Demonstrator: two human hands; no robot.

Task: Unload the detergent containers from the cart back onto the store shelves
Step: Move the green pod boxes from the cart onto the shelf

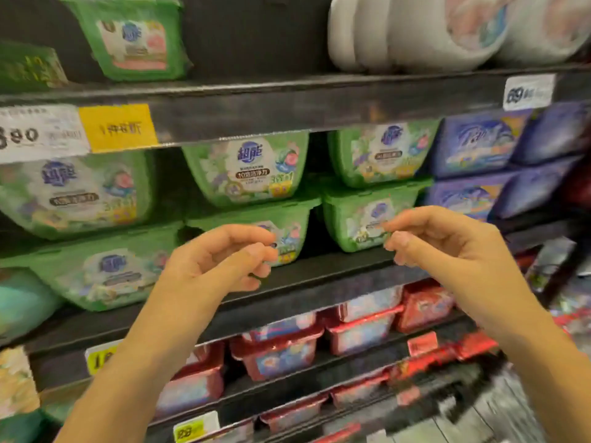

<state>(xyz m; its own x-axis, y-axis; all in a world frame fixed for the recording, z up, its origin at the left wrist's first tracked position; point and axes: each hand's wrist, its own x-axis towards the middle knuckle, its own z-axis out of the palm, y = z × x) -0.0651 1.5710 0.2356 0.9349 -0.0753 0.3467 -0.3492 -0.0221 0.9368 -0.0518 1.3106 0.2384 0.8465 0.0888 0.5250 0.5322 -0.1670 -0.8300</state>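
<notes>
Green detergent tubs stand stacked two high on the middle shelf (319, 276). One lower green tub (281, 225) sits just behind my left hand (220, 260). Another lower green tub (358, 219) is beside the fingertips of my right hand (441, 244). Both hands hover in front of the shelf edge with fingers loosely curled and apart, holding nothing. No cart is in view.
Blue tubs (479, 148) are stacked to the right of the green ones. Red tubs (281, 353) fill the shelves below. White jugs (415, 30) and another green tub (134, 36) stand on the top shelf. Price tags (118, 127) line the shelf rails.
</notes>
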